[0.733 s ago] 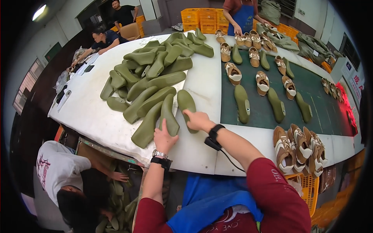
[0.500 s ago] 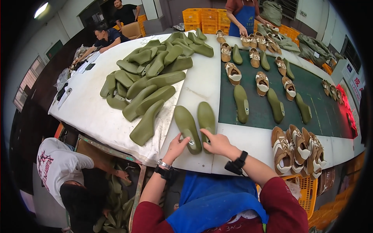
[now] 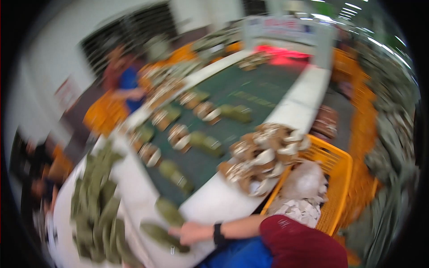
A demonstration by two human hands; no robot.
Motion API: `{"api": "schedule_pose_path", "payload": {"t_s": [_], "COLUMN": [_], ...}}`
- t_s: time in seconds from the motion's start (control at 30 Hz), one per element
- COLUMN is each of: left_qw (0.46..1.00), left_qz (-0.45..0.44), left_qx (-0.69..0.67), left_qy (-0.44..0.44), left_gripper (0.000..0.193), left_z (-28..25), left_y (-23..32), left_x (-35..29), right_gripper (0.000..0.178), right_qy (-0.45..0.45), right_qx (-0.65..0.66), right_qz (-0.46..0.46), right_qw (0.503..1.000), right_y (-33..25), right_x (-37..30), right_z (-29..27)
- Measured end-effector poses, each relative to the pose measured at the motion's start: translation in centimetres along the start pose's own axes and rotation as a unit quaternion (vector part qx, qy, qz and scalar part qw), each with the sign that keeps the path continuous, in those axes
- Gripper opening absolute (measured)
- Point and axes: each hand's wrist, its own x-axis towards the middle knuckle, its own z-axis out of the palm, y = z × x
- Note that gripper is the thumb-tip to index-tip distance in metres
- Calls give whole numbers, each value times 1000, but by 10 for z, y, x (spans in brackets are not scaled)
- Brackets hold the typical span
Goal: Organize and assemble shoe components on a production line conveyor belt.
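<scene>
Two green shoe lasts, an upper last (image 3: 170, 211) and a lower last (image 3: 157, 235), are laid side by side on the white tabletop (image 3: 214, 196), just right of a big pile of lasts (image 3: 96, 210). The right hand (image 3: 194, 233) is seen at their near ends, fingers overlapping the lower one, but everything's pretty smeared, so whether anything is actually pinched can't be told. Same for the left hand, which is cut out of view. More lasts and brown shoes are set out on the green panel (image 3: 268, 98), and brown-and-white shoes (image 3: 263, 156) are bunched beside an orange crate (image 3: 343, 178).
</scene>
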Motion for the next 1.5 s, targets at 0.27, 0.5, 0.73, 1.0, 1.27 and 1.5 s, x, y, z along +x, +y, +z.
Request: {"api": "schedule_pose_path", "payload": {"t_s": [0.27,0.5,0.73,1.0,1.27,1.5], "left_qw": [965,958,940,967,975,978], "left_qz": [-237,-83,50,10,16,-82], "left_qx": [115,254,312,227,200,159], "left_qy": [-11,103,128,114,100,109], "left_gripper": [71,63,29,26,21,29], "left_z": [97,133,169,175,179,176], "left_y": [-1,83,135,158,165,141], "left_x": [56,61,90,64,60,64], "right_gripper": [57,53,30,24,30,33], "right_qy": [76,86,142,187,133,341], "right_qx": [-87,-87,-72,-86,-119,-165], "right_qz": [-26,-38,-76,-95,-79,-182], "right_qw": [993,992,984,974,981,907], "right_y": [10,1,26,19,20,44], "right_x": [-10,6,7,-36,-49,9], "right_z": [6,11,20,31,14,42]}}
